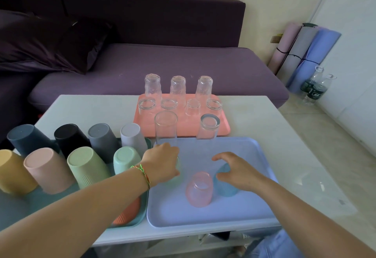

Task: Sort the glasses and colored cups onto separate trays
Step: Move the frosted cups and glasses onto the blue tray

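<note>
A lavender tray [203, 217] in front of me holds two tall clear glasses [165, 127] [209, 125], a pink tinted glass [199, 189] and a blue tinted glass [227, 186], all upside down. My left hand [162, 162] curls over a pale green tinted glass [176, 173] at the tray's left edge, hiding most of it. My right hand [238, 172] arches over the blue glass, thumb and fingers round its top. Behind, a salmon tray [183, 131] carries several clear glasses [178, 87]. At left, a teal tray [140, 220] bears several opaque colored cups [87, 166], upturned.
All three trays sit on a white low table [284, 135]. A purple sofa [162, 64] stands right behind it. Rolled mats [305, 54] and two water bottles [315, 88] lean at the right wall. An orange cup [128, 213] lies under my left forearm.
</note>
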